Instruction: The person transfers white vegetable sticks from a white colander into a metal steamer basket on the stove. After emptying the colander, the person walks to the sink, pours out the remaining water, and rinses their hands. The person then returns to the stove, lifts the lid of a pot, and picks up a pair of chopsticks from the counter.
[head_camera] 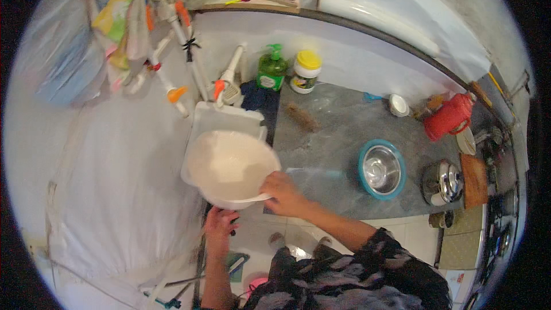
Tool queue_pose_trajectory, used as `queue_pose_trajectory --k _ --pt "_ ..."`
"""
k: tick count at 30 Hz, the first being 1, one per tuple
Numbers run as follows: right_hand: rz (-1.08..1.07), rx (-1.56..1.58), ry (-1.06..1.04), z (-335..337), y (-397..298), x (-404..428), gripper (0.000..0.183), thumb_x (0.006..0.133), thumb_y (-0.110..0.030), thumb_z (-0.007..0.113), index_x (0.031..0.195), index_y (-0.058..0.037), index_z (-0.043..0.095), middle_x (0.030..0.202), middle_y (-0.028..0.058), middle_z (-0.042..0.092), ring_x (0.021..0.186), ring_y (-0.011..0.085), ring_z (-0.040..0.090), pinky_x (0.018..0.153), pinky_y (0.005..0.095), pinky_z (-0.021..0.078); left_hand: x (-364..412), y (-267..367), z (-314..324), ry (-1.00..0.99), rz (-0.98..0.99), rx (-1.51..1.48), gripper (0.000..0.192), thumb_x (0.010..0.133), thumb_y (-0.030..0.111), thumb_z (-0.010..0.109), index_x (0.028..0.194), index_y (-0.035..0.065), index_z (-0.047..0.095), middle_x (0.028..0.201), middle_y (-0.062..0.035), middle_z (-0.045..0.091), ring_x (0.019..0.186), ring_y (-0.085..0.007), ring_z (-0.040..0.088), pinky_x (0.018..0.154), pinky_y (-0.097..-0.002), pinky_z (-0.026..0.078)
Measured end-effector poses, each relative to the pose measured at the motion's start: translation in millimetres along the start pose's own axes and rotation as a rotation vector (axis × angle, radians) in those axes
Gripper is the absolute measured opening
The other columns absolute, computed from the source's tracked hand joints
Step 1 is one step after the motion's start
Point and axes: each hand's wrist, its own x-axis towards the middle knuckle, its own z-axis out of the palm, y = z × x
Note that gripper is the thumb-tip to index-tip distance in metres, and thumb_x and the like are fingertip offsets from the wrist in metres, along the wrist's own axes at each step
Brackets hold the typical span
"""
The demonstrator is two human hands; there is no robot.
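Note:
A pale cream plastic basin (232, 163) is tilted over the white sink (228, 116), its inside facing me. My right hand (284, 193) grips its rim at the lower right. Just below the basin's lower edge is my left hand (221, 221), blurred, its fingers partly spread; something small and dark shows beside them, and whether they hold it is unclear. A white faucet with an orange handle (220, 88) stands behind the sink. To the right, on the grey countertop (327, 137), sits a steel bowl (379, 170) in a teal basin (403, 172).
A green pump bottle (271, 69) and a yellow-lidded white jar (306, 73) stand against the wall. Further right are a small white bowl (399, 105), a red thermos (450, 116), a lidded steel pot (443, 183) and a wooden board (475, 181). Cloths (137, 21) hang upper left by pipes.

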Motion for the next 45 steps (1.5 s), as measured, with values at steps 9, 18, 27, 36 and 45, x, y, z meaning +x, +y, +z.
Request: queue_pose_trajectory --k 9,18,27,36,45 --pt "-0.097 -0.389 -0.007 -43.1 -12.1 -36.6 0.033 0.054 -0.007 0.064 0.085 -0.0090 0.058 0.100 0.0081 0.053 0.104 0.0296 0.047 0.081 0.0436 0.0377 6.2 -17.8 58.8 -0.118 -0.117 -0.271 0.063 0.086 0.032 0.054 0.133 0.0025 0.025 0.122 -0.0213 0.047 0.108 -0.0344 0.052 0.085 -0.0509 0.048" --pt "0.154 -0.281 0.041 -56.8 -11.5 -106.6 0.034 0.070 -0.013 0.065 0.104 -0.0114 0.059 0.113 0.0100 0.052 0.108 0.0326 0.047 0.086 0.0451 0.0412 19.9 -45.3 36.2 -0.018 -0.112 -0.373 0.058 0.074 0.008 0.052 0.128 0.0006 0.034 0.123 -0.0182 0.044 0.113 -0.0327 0.047 0.088 -0.0488 0.047" --pt "1.457 0.669 1.062 -132.3 75.9 -323.5 0.033 0.083 -0.017 0.058 0.111 -0.0013 0.049 0.080 0.0093 0.060 0.054 0.0173 0.057 0.044 0.0274 0.0469 13.0 -44.1 69.9 -0.010 -0.229 -0.205 0.050 0.081 0.007 0.048 0.128 -0.0026 0.032 0.121 -0.0167 0.047 0.108 -0.0295 0.050 0.088 -0.0436 0.045" --pt "1.362 0.615 1.105 -170.8 178.9 -340.7 0.035 0.070 -0.013 0.064 0.099 -0.0005 0.049 0.076 0.0083 0.055 0.056 0.0193 0.056 0.046 0.0315 0.0460 16.1 -67.0 153.2 -0.131 -0.241 -0.023 0.049 0.083 0.013 0.052 0.127 0.0035 0.035 0.107 -0.0101 0.055 0.092 -0.0220 0.057 0.063 -0.0334 0.052" --pt "0.936 0.842 0.946 -281.1 152.6 -280.6 0.037 0.071 -0.005 0.062 0.107 0.0015 0.052 0.089 0.0101 0.061 0.078 0.0203 0.059 0.072 0.0324 0.0482 47.9 -118.9 248.9 -0.210 -0.260 0.140 0.049 0.082 0.016 0.051 0.127 0.0066 0.033 0.110 -0.0154 0.054 0.092 -0.0269 0.060 0.073 -0.0398 0.054"
